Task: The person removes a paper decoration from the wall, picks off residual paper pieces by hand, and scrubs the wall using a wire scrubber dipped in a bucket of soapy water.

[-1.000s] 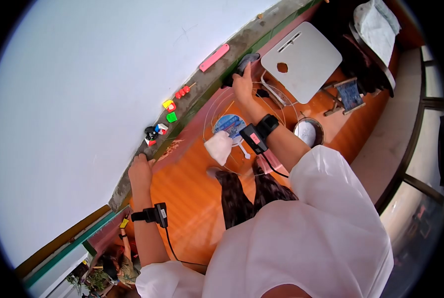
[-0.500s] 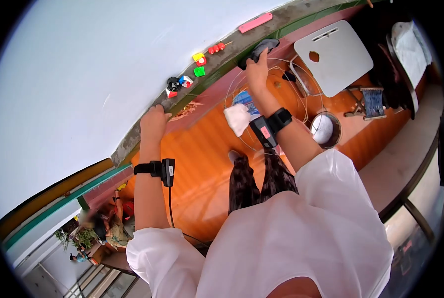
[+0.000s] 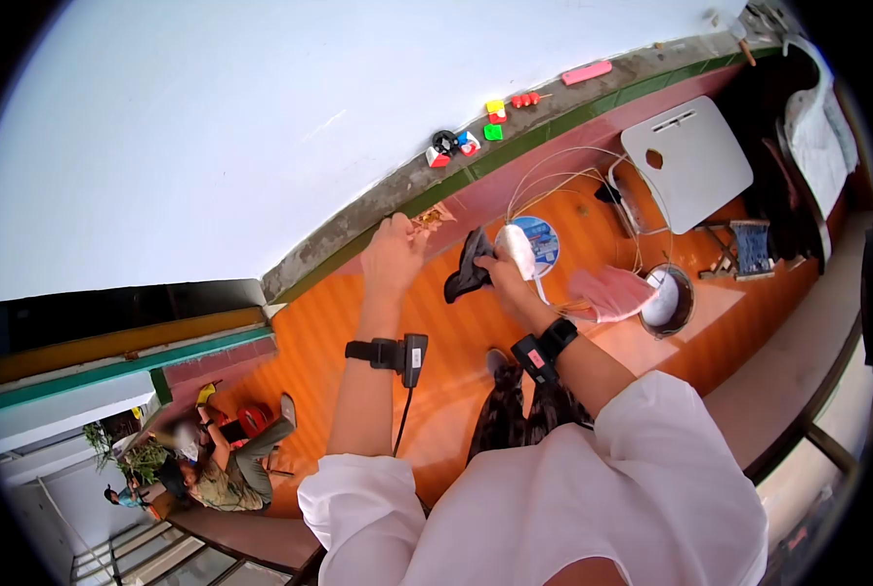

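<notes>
While the right hand (image 3: pixel 500 275) grips a limp, dark grey cloth (image 3: pixel 470 269) between thumb and fingers, the left hand (image 3: pixel 394 252) is apart from it, loosely curled in front of a long grey concrete ledge (image 3: pixel 651 63) edged with green tiles; whether its fingers pinch or touch anything, I cannot tell. The dark cloth hangs between the two hands, above the glossy orange floor (image 3: pixel 319 400). Just beside the right hand is a soft white pad-like cloth (image 3: pixel 517 250), overlapping a round blue printed fan (image 3: pixel 544 240). Farther right, a pink cloth (image 3: pixel 610 293) appears near a round bucket (image 3: pixel 685 311) with something white inside, and thin pale wire hoops (image 3: pixel 544 161) curve around this area. On the ledge sit a black ring-shaped object (image 3: pixel 445 143), a bright green piece (image 3: pixel 493 132), red beads on a thin stick (image 3: pixel 525 100) and a long pink case (image 3: pixel 587 72). At lower left, another person (image 3: pixel 227 483) in a patterned top sits well apart.
</notes>
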A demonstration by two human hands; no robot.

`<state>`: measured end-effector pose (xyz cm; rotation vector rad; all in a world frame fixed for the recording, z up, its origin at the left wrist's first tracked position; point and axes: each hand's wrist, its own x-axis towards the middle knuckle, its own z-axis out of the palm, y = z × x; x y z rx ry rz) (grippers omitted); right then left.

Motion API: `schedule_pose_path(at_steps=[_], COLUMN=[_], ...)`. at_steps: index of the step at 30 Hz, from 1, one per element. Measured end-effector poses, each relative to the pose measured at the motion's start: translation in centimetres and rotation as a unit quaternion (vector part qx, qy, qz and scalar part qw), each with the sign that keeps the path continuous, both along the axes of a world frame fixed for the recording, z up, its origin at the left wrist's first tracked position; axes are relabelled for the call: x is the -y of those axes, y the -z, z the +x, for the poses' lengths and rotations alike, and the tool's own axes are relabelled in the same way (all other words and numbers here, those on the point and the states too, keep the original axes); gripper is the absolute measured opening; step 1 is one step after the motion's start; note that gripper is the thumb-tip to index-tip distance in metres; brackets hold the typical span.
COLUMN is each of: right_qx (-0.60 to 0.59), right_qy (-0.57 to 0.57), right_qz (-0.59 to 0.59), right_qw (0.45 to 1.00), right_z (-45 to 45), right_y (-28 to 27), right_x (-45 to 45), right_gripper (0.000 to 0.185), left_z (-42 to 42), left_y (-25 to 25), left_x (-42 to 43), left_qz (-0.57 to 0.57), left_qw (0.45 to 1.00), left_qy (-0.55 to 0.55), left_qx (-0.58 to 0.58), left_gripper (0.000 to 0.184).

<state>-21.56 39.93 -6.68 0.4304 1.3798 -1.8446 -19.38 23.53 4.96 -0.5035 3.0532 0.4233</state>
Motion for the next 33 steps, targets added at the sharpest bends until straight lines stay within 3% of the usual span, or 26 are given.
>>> schedule_pose_path(at_steps=[3,5,6,7,8,9,11,12,13,16,17,19,22,25,29,31,33], right_qx=[0.001,0.008,-0.089,-0.183,-0.215,-0.214,-0.226,-0.298,-0.293,-0.481,-0.478,-0.322,-0.284,-0.300,-0.283,-0.202,-0.183], right_qy=[0.034,0.073,0.060,0.046,0.000,-0.006,-0.170,-0.213,-0.218,-0.208,-0.209,-0.140,-0.112,-0.125,-0.166,-0.120,-0.125], right_qz=[0.043,0.042,0.058,0.072,0.069,0.067,0.143,0.168,0.165,0.233,0.233,0.130,0.153,0.210,0.327,0.306,0.322], right_qw=[0.999,0.996,0.993,0.979,0.974,0.975,0.948,0.915,0.916,0.819,0.821,0.927,0.940,0.922,0.886,0.923,0.921], right_z=[3.3,6.1,7.8,9.7,11.3,12.5,15.0,16.0,16.6,17.0,16.6,15.4,15.0,15.1,16.1,16.8,17.1], right_y=[-0.7,1.1,4.2,6.3,6.8,6.2,3.4,2.8,2.2,0.1,-0.5,-0.6,6.2,10.7,10.6,11.4,11.4], right_x=[-0.7,-0.4,0.4,1.1,1.5,2.0,2.9,3.3,3.5,3.1,2.3,0.3,-5.0,-11.1,-16.9,-19.2,-20.4], right_gripper=[0.030,0.030,0.031,0.031,0.040,0.040,0.042,0.047,0.047,0.051,0.051,0.049,0.047,0.044,0.047,0.048,0.045], left_z=[7.4,11.6,12.6,13.7,14.4,15.3,17.5,17.9,18.8,19.3,19.1,18.1,15.3,11.0,7.9,7.9,8.2], left_y=[5.2,11.0,11.1,11.2,11.3,12.3,14.9,15.4,16.1,16.6,16.0,14.7,11.4,7.2,8.5,11.8,17.9], left_x=[-1.6,-2.4,-3.1,-3.9,-4.5,-4.6,-4.2,-4.2,-3.6,-0.8,0.8,4.7,8.9,10.9,11.3,11.6,13.5], left_qz=[0.163,0.344,0.344,0.503,0.638,0.637,0.801,0.818,0.815,0.733,0.723,0.703,0.636,0.581,0.563,0.599,0.616], left_qw=[0.982,0.918,0.917,0.806,0.655,0.653,0.493,0.433,0.433,0.458,0.461,0.495,0.563,0.581,0.565,0.525,0.506], left_qy=[-0.085,-0.191,-0.195,-0.305,-0.400,-0.405,-0.337,-0.354,-0.360,-0.451,-0.458,-0.432,-0.402,-0.420,-0.458,-0.495,-0.499], left_qx=[0.027,0.043,0.044,0.059,0.067,0.064,-0.050,-0.135,-0.137,-0.220,-0.233,-0.272,-0.341,-0.386,-0.394,-0.346,-0.340], left_gripper=[0.039,0.047,0.047,0.048,0.048,0.048,0.046,0.037,0.037,0.025,0.024,0.022,0.019,0.021,0.024,0.025,0.026])
